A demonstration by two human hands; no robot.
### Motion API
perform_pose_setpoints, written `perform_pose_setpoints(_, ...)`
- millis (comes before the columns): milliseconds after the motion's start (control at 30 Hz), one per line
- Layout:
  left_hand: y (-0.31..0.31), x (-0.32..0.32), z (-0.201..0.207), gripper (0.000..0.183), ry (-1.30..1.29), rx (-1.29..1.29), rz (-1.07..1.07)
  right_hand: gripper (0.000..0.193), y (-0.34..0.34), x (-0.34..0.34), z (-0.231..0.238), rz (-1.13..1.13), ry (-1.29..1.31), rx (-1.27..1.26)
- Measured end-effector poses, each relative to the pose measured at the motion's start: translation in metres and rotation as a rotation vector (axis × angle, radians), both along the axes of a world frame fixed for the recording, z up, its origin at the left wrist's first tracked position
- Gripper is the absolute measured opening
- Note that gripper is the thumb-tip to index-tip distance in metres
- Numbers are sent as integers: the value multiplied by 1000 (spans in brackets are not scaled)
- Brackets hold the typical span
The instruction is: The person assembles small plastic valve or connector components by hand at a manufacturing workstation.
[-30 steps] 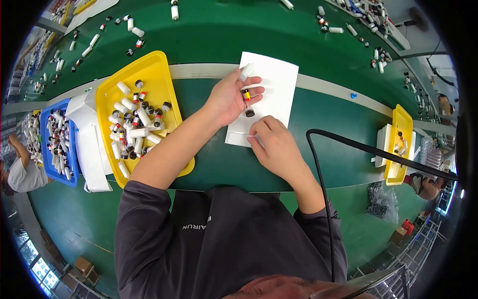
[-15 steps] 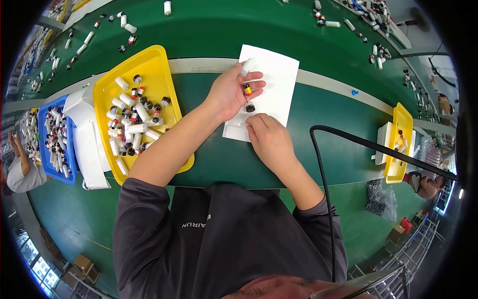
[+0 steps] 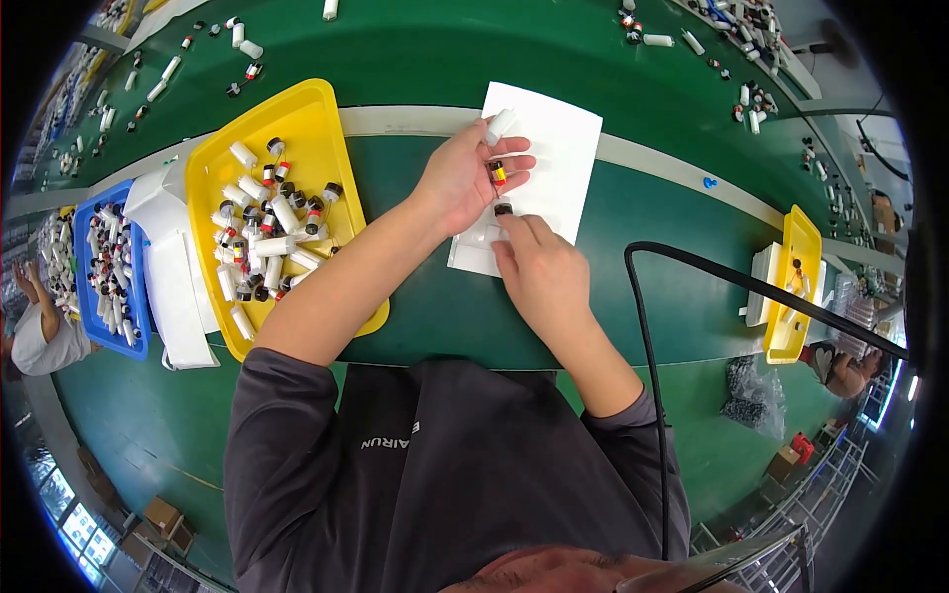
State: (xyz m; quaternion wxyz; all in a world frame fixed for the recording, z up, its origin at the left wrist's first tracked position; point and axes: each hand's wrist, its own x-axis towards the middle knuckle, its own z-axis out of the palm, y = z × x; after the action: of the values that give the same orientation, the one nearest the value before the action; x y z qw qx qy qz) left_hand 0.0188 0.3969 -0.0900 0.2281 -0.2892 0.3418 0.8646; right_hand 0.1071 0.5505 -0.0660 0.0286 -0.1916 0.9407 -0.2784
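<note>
My left hand point(image 3: 463, 180) is palm up over a white paper sheet point(image 3: 560, 148), its thumb and forefinger pinching a white plastic cylinder point(image 3: 500, 126). Across its other, loosely spread fingers lies a small part with red, yellow and black bands point(image 3: 497, 173). Just below that hangs a black cap point(image 3: 503, 209), apparently joined to it by a thin wire. My right hand point(image 3: 546, 272) has curled fingers, the forefinger tip touching the cap. A small translucent piece point(image 3: 481, 235) shows at its thumb and forefinger; its exact shape is unclear.
To the left, a yellow tray point(image 3: 332, 109) holds several white cylinders and black-capped parts. Beyond it stand white paper or card point(image 3: 178, 287) and a blue tray point(image 3: 146, 341). A black cable point(image 3: 712, 269) arches at right, before another yellow tray point(image 3: 788, 346). Loose parts dot the far green surface.
My right hand has risen toward the black cap, and its forefinger now meets it. My left hand and the sheet appear slightly farther up and right; the left grip is the same.
</note>
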Motion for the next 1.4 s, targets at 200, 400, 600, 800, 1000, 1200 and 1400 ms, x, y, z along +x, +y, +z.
perform_pose_setpoints(200, -2, 1, -3, 36, 14, 3, 18, 22, -10, 4, -3, 13, 64, 93)
perform_pose_setpoints(400, -4, -1, -5, 37, -3, 2, 26, 15, -11, 13, -6, 88, 80, 187)
perform_pose_setpoints(600, -6, -7, -8, 38, 41, -23, -6, 11, -13, 17, 0, 90, 160, 157)
perform_pose_setpoints(800, -13, -3, -1, 37, 79, 5, 1, 14, 21, -12, 13, 18, -149, -802)
perform_pose_setpoints(1000, -17, 2, 16, 31, 183, 350, -4, 31, 24, -51, -9, -319, -205, -1066)
perform_pose_setpoints(1200, -1, 12, 49, 26, 409, 251, -64, 109, -4, -58, -24, -9, 287, -791)
perform_pose_setpoints(1400, -6, 12, 34, 30, 563, 90, -207, 100, 6, -67, -25, -110, -140, -1312)
